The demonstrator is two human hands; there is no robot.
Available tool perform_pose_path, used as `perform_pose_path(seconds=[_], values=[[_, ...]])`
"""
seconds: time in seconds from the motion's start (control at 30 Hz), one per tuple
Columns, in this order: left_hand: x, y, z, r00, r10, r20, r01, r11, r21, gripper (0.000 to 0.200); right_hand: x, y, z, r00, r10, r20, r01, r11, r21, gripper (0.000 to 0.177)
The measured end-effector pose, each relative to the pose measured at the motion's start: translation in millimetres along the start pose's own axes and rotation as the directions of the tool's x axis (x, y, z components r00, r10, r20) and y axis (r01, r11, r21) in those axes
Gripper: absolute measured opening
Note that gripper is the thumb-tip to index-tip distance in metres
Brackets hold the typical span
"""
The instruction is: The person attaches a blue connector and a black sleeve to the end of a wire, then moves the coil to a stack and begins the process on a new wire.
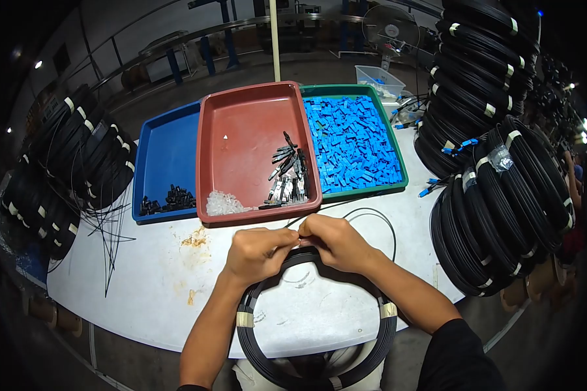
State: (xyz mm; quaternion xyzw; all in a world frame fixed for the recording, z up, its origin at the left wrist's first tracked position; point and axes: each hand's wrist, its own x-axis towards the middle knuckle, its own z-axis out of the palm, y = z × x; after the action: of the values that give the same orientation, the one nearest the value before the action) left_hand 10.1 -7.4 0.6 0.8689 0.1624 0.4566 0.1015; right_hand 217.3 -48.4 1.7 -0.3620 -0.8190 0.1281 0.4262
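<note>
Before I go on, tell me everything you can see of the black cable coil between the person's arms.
The coil is a ring of many thin black turns, smooth and plastic-looking, bundled neatly. Pale tape bands wrap its left, right and near sides as pictured. It lies across the white table, its near part reaching past the table edge. The right hand and left hand meet over its far side, hiding some turns; what they pinch is unclear. A thin loop arcs out beyond the left hand.

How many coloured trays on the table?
3: blue tray at left, red tray in the middle, green tray at right, along the far side of the white table.
</note>
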Motion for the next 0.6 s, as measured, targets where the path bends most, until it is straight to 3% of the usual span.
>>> perform_pose_path(seconds=[0.03, 0.07, 0.1, 0.17, 0.2, 0.23, 0.27, 0.3, 0.37, 0.4, 0.43, 0.47, 0.5, 0.53, 0.57, 0.6], values=[[0.0, 4.1, 0.7, 0.967, -0.247, -0.060, 0.236, 0.960, -0.154, 0.012, 1.4, -0.5, -1.8, 1.000, -0.003, 0.005, 0.003, 1.000, 0.003, 0.014], [2.0, 8.6, -1.6, 0.796, -0.595, 0.113, 0.591, 0.724, -0.355, 0.009, 4.0, -1.0, -4.6, 0.983, -0.183, -0.031, 0.177, 0.973, -0.145, 0.014], [4.0, 12.4, -0.9, 0.796, -0.595, 0.111, 0.591, 0.724, -0.355, 0.009, 5.9, -2.8, -7.2, 0.932, -0.361, -0.042, 0.334, 0.895, -0.296, 0.014], [6.9, 17.7, 3.2, 0.754, -0.637, 0.161, 0.593, 0.555, -0.584, 0.012, 4.0, -6.7, -6.7, 0.929, -0.361, -0.074, 0.324, 0.896, -0.304, 0.013], [4.2, 15.5, 6.5, 0.932, -0.357, -0.058, 0.329, 0.903, -0.277, 0.013, 2.4, -4.5, -3.6, 0.981, -0.162, -0.107, 0.148, 0.980, -0.129, 0.012], [1.1, 7.8, 3.7, 0.996, -0.076, -0.055, 0.073, 0.996, -0.052, 0.015, 2.1, -3.8, -2.6, 0.994, 0.044, -0.102, -0.039, 0.998, 0.053, 0.012], [-2.0, 0.7, 3.8, 0.994, 0.102, 0.023, -0.103, 0.993, 0.058, 0.017, 1.6, -4.1, -7.1, 0.942, 0.324, 0.088, -0.335, 0.902, 0.272, 0.010], [-1.9, -2.5, 2.8, 0.957, 0.267, 0.117, -0.283, 0.947, 0.153, 0.019, 1.1, -1.9, -7.6, 0.942, 0.324, 0.086, -0.335, 0.901, 0.274, 0.010], [2.9, -8.1, 0.2, 0.953, 0.290, 0.083, -0.299, 0.942, 0.150, 0.021, 2.0, 4.1, -6.6, 0.895, 0.396, 0.206, -0.446, 0.821, 0.356, 0.008], [3.7, -8.4, -1.4, 0.950, 0.307, 0.048, -0.311, 0.939, 0.145, 0.023, 2.9, -2.1, -5.2, 0.960, 0.269, 0.083, -0.281, 0.928, 0.243, 0.011], [2.9, -3.9, -5.4, 0.987, 0.152, 0.051, -0.156, 0.984, 0.088, 0.020, 2.4, -0.7, -3.6, 0.959, 0.269, 0.088, -0.283, 0.928, 0.244, 0.011], [0.4, -1.5, -3.3, 0.997, -0.078, 0.009, 0.078, 0.995, -0.061, 0.020, 2.0, 2.1, -2.0, 1.000, 0.015, -0.017, -0.014, 0.998, 0.057, 0.013], [-1.5, 1.4, -0.4, 0.952, -0.305, 0.001, 0.299, 0.930, -0.214, 0.020, 2.8, 2.8, -1.8, 0.964, -0.257, -0.070, 0.245, 0.958, -0.152, 0.016], [-1.7, 2.9, 0.9, 0.952, -0.305, -0.001, 0.298, 0.931, -0.213, 0.020, 3.4, 1.2, -7.7, 0.933, -0.358, -0.034, 0.335, 0.900, -0.280, 0.022], [-1.0, 4.3, 2.3, 0.867, -0.488, 0.104, 0.470, 0.730, -0.496, 0.020, 3.9, -1.1, -9.2, 0.933, -0.358, -0.035, 0.334, 0.899, -0.283, 0.022], [-0.5, 6.0, 4.3, 0.751, -0.606, 0.264, 0.581, 0.416, -0.699, 0.020, 3.2, -3.2, -10.2, 0.920, -0.389, -0.053, 0.353, 0.878, -0.322, 0.022]])
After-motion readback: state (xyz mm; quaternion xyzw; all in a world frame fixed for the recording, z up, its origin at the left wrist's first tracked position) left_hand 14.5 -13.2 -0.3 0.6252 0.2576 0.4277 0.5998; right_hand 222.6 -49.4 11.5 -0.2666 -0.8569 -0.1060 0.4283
